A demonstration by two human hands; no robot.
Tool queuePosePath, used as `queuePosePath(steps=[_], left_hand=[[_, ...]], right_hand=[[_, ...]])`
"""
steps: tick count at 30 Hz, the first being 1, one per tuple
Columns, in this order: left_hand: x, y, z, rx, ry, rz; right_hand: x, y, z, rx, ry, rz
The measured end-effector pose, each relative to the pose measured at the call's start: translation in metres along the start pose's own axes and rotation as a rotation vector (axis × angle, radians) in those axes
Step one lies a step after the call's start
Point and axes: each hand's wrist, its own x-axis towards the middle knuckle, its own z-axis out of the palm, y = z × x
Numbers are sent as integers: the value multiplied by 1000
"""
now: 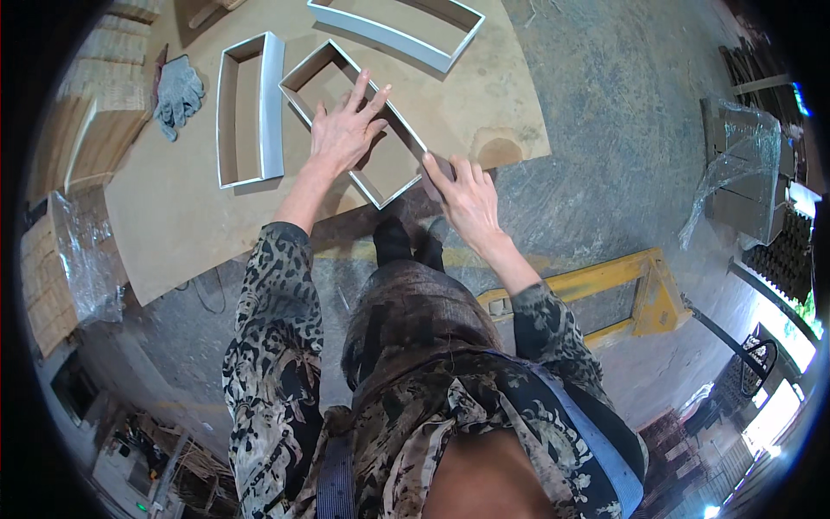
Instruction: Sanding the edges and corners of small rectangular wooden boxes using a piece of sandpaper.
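A shallow rectangular tray-like box (393, 169) with a brown inside and white rim lies slanted on the table in front of me. My left hand (341, 134) spreads its fingers over this box, fingertips reaching across its far long rim. At the box's right side, near the corner closest to me, my right hand (469, 201) is closed round a small grey-brown block (439, 166) held against the outer wall. Most of that block is hidden by the fingers. A similar white-sided box (271, 108) lies to the left, and another (406, 41) lies beyond.
The boxes lie on a tan board tabletop (173, 221). A grey work glove (179, 93) rests at its left, beside stacked wooden pieces (108, 130). On the floor to the right stands a yellow pallet jack (648, 294); farther right is a plastic-wrapped stack (748, 169).
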Motion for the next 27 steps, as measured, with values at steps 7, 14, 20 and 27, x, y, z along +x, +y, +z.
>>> queuePosePath(steps=[7, 14, 20, 27], left_hand=[[1, 2, -4, -12, -25, -12], [1, 5, -5, 6, -35, -12], [1, 3, -1, 3, -10, -1], [1, 2, -3, 16, -31, -17]], right_hand=[[2, 1, -3, -19, -20, -29], [13, 5, -11, -48, -42, -91], [-6, 9, -9, -9, -26, -68], [-3, 15, -8, 20, -40, -131]])
